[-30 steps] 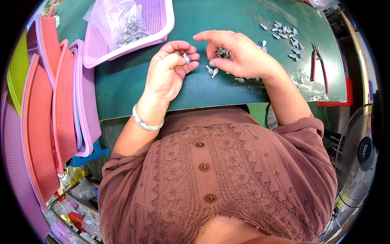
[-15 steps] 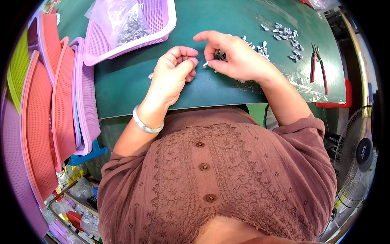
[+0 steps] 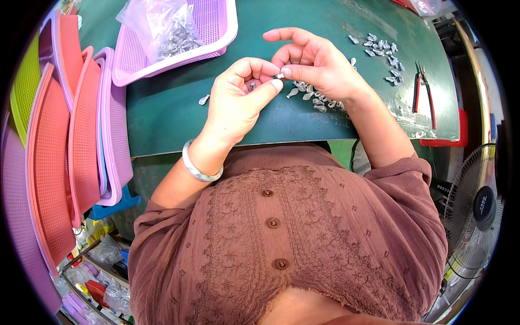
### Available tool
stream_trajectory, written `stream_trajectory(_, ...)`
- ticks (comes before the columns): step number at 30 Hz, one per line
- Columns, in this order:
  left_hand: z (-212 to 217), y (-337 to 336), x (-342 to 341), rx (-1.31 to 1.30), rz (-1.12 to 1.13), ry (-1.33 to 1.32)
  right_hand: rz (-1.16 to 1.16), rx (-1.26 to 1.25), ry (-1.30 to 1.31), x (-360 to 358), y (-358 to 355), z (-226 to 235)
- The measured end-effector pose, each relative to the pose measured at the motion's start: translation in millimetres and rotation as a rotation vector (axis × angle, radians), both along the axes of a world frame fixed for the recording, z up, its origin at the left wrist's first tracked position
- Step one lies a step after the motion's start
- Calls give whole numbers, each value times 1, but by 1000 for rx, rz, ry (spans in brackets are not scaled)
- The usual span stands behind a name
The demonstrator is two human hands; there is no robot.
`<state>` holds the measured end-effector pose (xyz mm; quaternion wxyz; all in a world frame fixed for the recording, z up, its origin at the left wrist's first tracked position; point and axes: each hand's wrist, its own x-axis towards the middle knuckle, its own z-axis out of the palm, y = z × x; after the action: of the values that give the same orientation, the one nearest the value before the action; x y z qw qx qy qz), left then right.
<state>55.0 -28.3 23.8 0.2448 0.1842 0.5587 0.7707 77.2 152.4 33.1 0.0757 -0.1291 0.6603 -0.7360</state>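
My left hand (image 3: 238, 97), with a pale bangle (image 3: 198, 162) on the wrist, meets my right hand (image 3: 319, 65) above the green table. Thumb and forefinger of each hand pinch at a tiny pale piece (image 3: 280, 76); its exact kind is too small to make out. A second small silvery piece (image 3: 252, 85) shows inside the curled fingers of my left hand. Below my right hand lies a pile of small silver-grey drop-shaped pieces (image 3: 319, 98). One such drop-shaped piece (image 3: 203, 99) rests alone to the left of my left hand.
A second group of silvery pieces (image 3: 382, 49) lies farther right, near red-handled pliers (image 3: 424, 93). At the back left, a lilac basket (image 3: 230, 32) holds a clear bag of pieces (image 3: 176, 40). Stacked baskets (image 3: 51, 162) line the left side; a fan (image 3: 479, 206) stands at right.
My hands have come together, fingertips now meeting at the tiny piece that my right hand held apart before. The right hand has shifted slightly away from me, uncovering more of the pile.
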Motion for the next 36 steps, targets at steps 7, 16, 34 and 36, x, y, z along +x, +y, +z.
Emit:
stream_trajectory(7,-1,3,1,-156,79,229,-5,-30,-10,0,-2,-1)
stream_trajectory(16,-4,0,-4,-34,118,-3,-25,-78,-113,2,-2,6)
stream_trajectory(34,-7,-2,-6,106,69,-199,-45,-25,-51,2,-5,3)
stream_trajectory(36,-7,-2,-7,83,78,-170,-57,3,-45,2,-5,3)
